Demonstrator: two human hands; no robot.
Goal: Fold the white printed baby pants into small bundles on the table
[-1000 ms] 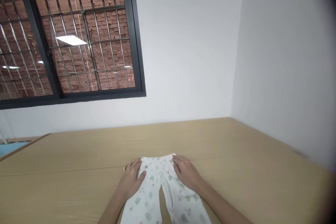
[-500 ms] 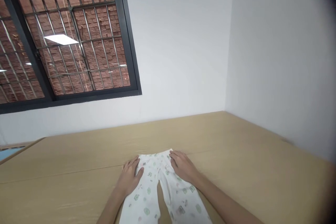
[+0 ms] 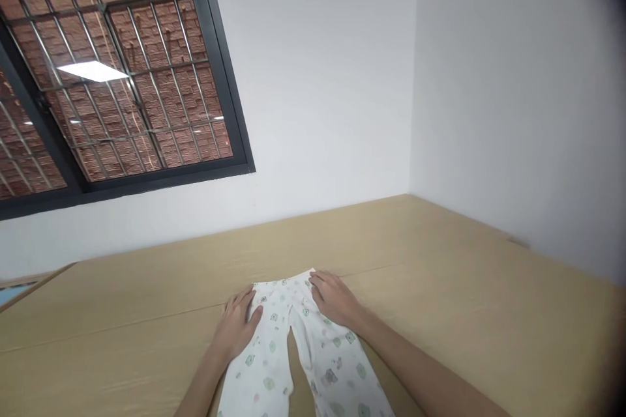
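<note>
White children's pants [image 3: 274,345] with a green and grey print lie spread on the tan tabletop, waistband away from me and legs running toward me past the bottom edge. On the left side of the waist, my left hand [image 3: 238,327] rests with its fingers stretched out and the thumb apart on the cloth. My right hand [image 3: 336,298] lies over the right corner of the waistband, fingers extended and thumb a little apart. Neither hand lifts the fabric. The leg ends are outside the view.
The tan tabletop [image 3: 440,287] reaches back to white walls [image 3: 313,111] that meet in a corner. A dark-framed window [image 3: 235,111] with metal bars is at upper left. Something light blue [image 3: 14,293] shows beyond the table's left edge.
The view has turned slightly right, so the window and wall corner sit farther left. Both hands stay in place on the pants, which look unchanged.
</note>
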